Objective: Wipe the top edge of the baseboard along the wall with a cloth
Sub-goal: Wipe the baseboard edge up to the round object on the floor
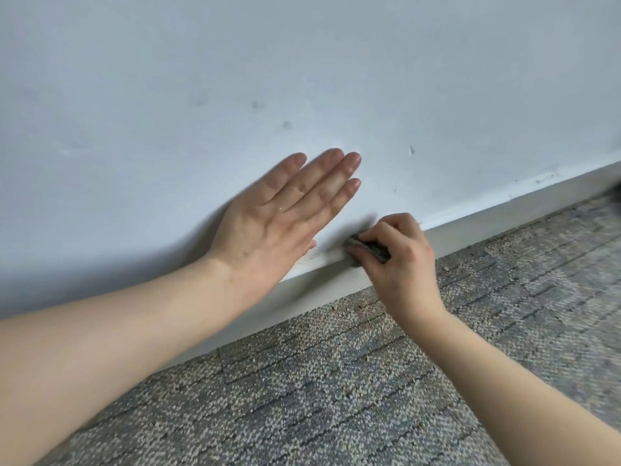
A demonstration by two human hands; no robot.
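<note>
The right hand point(400, 260) is curled tight around a small grey cloth point(368, 247), thumb and fingertips pinching it into a wad and pressing it onto the top edge of the baseboard point(504, 218), where that edge meets the wall point(302, 62). The cloth looks soft, light and limp, so it should mould to the narrow ledge. It is best gripped bunched, as here, with the fingertips right behind the contact patch so that pressure reaches the edge. The baseboard itself is stiff and fixed and should take firm rubbing.

The left hand point(275, 216) lies flat, fingers straight and close together, palm against the wall just left of the cloth, apparently as a brace. Below and nearer lies speckled grey carpet point(336, 398). Small dark marks dot the wall. No brand, label or writing can be read anywhere.
</note>
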